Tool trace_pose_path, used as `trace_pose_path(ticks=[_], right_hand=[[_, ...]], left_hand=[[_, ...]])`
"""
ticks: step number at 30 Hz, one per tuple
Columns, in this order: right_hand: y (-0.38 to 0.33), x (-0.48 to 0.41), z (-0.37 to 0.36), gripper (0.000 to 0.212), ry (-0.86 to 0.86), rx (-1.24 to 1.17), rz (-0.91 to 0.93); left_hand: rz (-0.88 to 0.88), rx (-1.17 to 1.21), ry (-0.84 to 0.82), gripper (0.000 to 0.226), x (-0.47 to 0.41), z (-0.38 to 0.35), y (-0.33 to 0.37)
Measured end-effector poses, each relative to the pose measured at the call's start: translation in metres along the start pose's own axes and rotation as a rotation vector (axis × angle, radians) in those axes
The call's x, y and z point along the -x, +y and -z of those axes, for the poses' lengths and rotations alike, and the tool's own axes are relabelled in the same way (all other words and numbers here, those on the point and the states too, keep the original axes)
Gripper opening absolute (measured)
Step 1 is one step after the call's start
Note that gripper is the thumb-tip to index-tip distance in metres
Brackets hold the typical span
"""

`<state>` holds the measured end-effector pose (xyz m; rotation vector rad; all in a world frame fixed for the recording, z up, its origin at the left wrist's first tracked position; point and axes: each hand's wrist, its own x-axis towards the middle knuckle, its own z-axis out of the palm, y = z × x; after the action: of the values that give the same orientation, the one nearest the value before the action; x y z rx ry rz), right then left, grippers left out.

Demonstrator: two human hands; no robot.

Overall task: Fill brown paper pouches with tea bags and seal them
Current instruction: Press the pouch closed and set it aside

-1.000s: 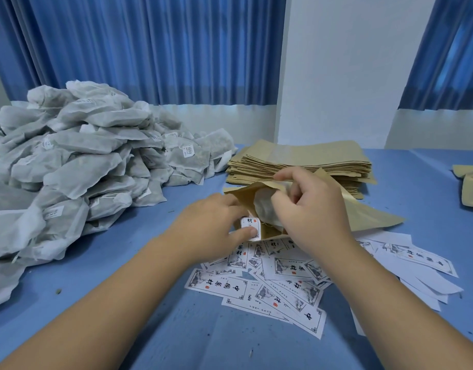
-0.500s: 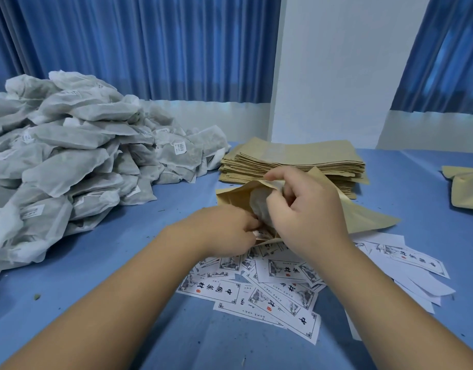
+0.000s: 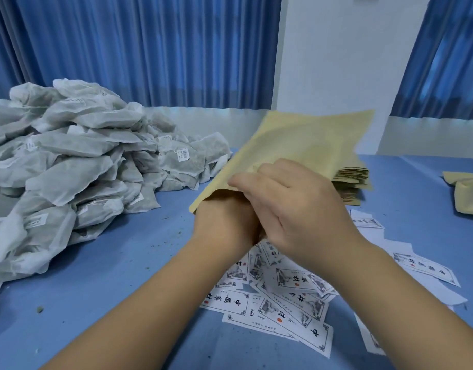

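A brown paper pouch [image 3: 296,140] is raised off the blue table [image 3: 96,289] and tilts up and away, its mouth toward me. My left hand [image 3: 224,228] reaches into that mouth, so its fingers are hidden inside. My right hand [image 3: 291,206] lies over the left and grips the upper edge of the mouth with curled fingers. No tea bag shows at the mouth. A big heap of white tea bags [image 3: 69,161] fills the left of the table.
A stack of flat brown pouches [image 3: 353,180] sits behind the raised one. Printed white labels [image 3: 283,303] lie scattered under my wrists and to the right. Another brown pouch [image 3: 467,190] lies at the right edge. Blue curtains hang behind.
The pouch has swung up from lying on the table to tilted in the air. My left hand has gone deeper into its mouth, and the tea bag and its tag are no longer seen.
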<state>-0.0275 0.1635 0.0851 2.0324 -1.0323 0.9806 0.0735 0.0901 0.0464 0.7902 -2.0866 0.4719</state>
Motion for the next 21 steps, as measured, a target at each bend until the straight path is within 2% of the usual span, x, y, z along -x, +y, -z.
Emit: trace_pose_path(ticks=[1, 2, 4, 6, 8, 11, 15, 21], right_hand=[[0.005, -0.001, -0.001, 0.026, 0.018, 0.023, 0.020], [0.012, -0.002, -0.003, 0.025, 0.038, 0.047, 0.025], [0.027, 0.000, -0.006, 0.021, 0.073, 0.088, -0.001], [0.045, 0.004, -0.010, 0.014, 0.087, 0.109, -0.050], [0.064, 0.011, -0.016, 0.009, 0.066, 0.094, -0.108], [0.088, 0.031, -0.026, 0.007, 0.026, 0.038, -0.215], [0.103, 0.051, -0.032, 0.008, 0.046, -0.018, -0.333], [0.098, 0.046, -0.037, 0.010, 0.086, -0.115, -0.378]], left_hand=[[0.029, -0.009, 0.052, 0.023, -0.005, -0.006, 0.001], [0.057, -0.040, 0.022, 0.021, -0.010, -0.012, 0.000], [0.163, -0.214, -0.216, 0.005, -0.023, -0.026, -0.005], [0.230, -0.288, -0.315, 0.008, -0.034, -0.043, -0.012], [0.199, -0.212, -0.444, 0.014, -0.040, -0.060, -0.013], [0.118, 0.024, -0.700, 0.022, -0.039, -0.070, -0.007], [-0.017, 0.193, -0.717, 0.013, -0.029, -0.072, -0.009], [-0.050, 0.044, -0.716, 0.025, -0.030, -0.076, 0.004]])
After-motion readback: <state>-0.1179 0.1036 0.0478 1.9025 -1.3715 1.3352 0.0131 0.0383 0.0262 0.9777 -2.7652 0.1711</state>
